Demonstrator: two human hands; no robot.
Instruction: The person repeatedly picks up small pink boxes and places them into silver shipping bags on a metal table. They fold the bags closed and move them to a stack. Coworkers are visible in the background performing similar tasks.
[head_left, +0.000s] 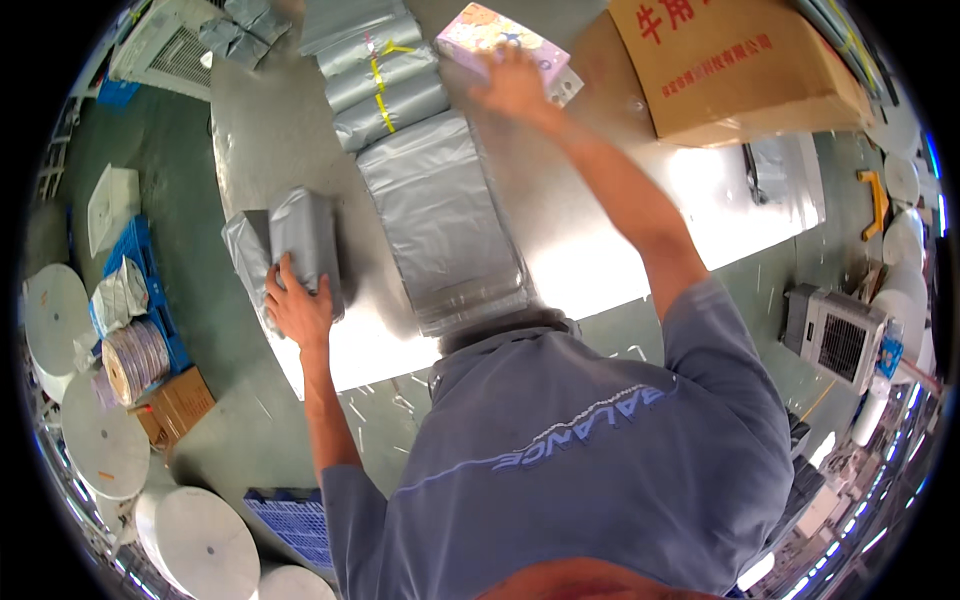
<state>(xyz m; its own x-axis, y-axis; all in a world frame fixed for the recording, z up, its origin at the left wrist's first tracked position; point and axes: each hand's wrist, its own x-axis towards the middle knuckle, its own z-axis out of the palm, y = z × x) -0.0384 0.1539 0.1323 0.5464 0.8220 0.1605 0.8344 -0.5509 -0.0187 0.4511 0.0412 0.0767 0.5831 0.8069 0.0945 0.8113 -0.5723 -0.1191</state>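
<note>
A rolled grey plastic bundle (303, 232) lies at the left of the metal table, with a second grey bundle (247, 248) against its left side. Across the near end of these rests my left hand (298, 308), fingers spread over the plastic. Farther off, my right hand (515, 85) reaches over a pink and purple printed box (480, 32). Its fingers are apart and slightly blurred on the box's top and near side. Between my arms runs a stack of flat grey plastic bags (430, 205). Grey bundles tied with yellow strap (380, 85) lie beyond it.
The metal table (560, 240) carries a large cardboard box (740, 75) at the far right. Crumpled grey plastic (245, 35) sits at the far left. White rolls (205, 545), a blue pallet (290, 520) and an air cooler (840, 335) stand on the floor around.
</note>
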